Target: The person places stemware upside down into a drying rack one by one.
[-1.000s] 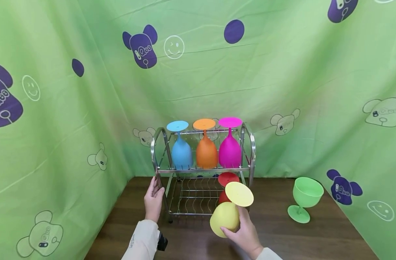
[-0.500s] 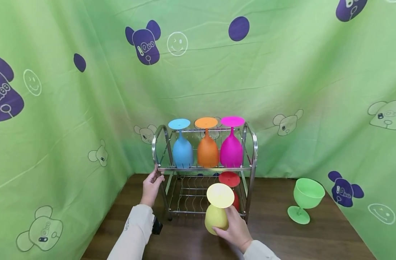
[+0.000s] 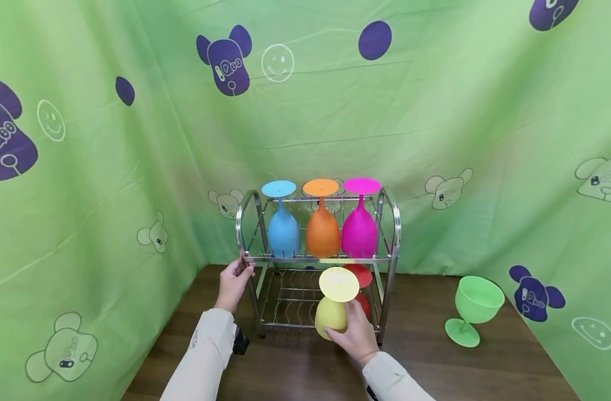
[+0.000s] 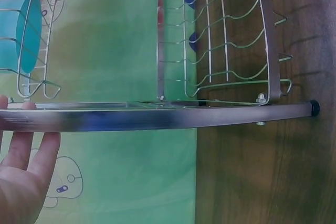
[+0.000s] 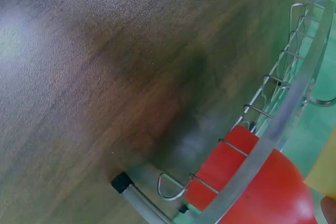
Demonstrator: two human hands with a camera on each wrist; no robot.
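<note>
My right hand (image 3: pixel 356 335) grips a yellow goblet (image 3: pixel 330 314) by its bowl. The goblet is upside down, its round foot on top, in front of the lower tier of a two-tier metal dish rack (image 3: pixel 280 260). Thumb and fingers of my left hand (image 3: pixel 232 284) hold the rack's left front post (image 4: pixel 157 118). On the lower tier, a red goblet (image 3: pixel 359 275) stands inverted at the right, partly hidden behind the yellow one. In the right wrist view only a yellow edge (image 5: pixel 324 166) and a fingertip (image 5: pixel 329 209) show.
Blue (image 3: pixel 283 231), orange (image 3: pixel 322 231) and magenta (image 3: pixel 359 231) goblets stand inverted along the upper tier. A green goblet (image 3: pixel 478 301) leans on the brown table (image 3: pixel 435 362) at the right. Green printed cloth (image 3: pixel 305 122) encloses the back and sides.
My right hand has carried the yellow goblet left and then forward, tilting it more upright, toward the lower tier. My left hand has slid up the post and taken hold of it.
</note>
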